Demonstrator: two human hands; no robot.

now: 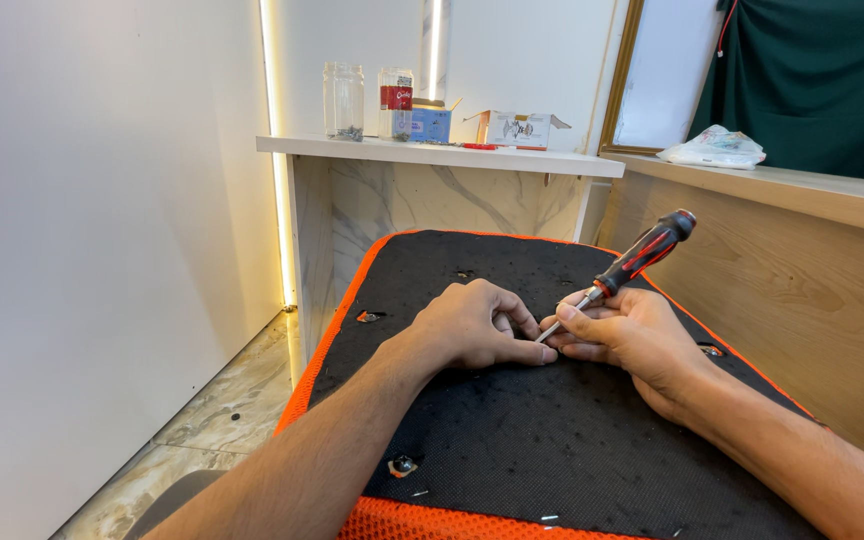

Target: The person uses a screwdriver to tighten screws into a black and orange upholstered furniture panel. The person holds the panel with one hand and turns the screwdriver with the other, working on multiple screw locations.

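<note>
head view: the left hand [477,325] rests knuckles-up on a black fabric panel [552,430] with an orange mesh border [327,345]. its fingers are curled inward and pressed to the fabric, with the fingertips pinched together at the screwdriver tip; whatever small part they pinch is hidden, so it cannot be told what they grip.

the right hand [627,335] lies just beside the left hand, touching it at the fingertips. it is closed around the metal shaft of a screwdriver [632,265], thumb on top. the screwdriver has a black and red handle that slants up and away from the right hand, toward the far right; its tip points down to the panel between the two hands.

near the left hand, on its far left side, a small cut-out hole [370,317] shows in the fabric. another hole with a metal fitting [402,465] lies nearer the person, below the left forearm. a third hole [712,350] sits just right of the right hand.

beyond both hands stands a marble-patterned table [432,155]. it carries two glass jars [344,100], a blue box [432,122] and a white box [517,128]. to the far right, a wooden ledge [802,190] holds a white plastic bag [714,148].
</note>
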